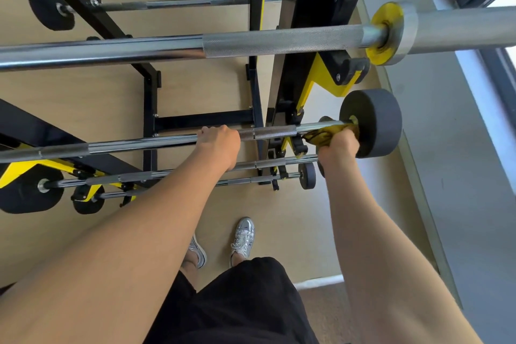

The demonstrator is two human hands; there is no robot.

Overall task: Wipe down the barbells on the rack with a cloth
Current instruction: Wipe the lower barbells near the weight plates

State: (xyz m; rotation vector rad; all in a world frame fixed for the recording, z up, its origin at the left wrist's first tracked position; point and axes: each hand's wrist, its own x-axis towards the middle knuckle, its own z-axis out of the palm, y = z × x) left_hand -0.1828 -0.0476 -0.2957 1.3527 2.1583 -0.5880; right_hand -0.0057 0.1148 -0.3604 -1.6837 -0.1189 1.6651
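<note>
Barbells (251,45) lie in tiers across the black-and-yellow rack (324,75). The middle barbell (139,144) carries a dark weight plate (374,123) at its right end. The left hand (220,145) grips its shaft with fingers curled over. The right hand (339,145) clutches a yellow cloth (324,135) against the bar, just beside the plate.

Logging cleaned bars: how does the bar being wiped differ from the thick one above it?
The wiped barbell looks thinner than the upper barbell. It ends in a dark grey weight; the upper has a yellow collar. The left hand and right hand, with the yellow cloth, grip it; no hand touches the upper. Both are knurled steel.
</note>
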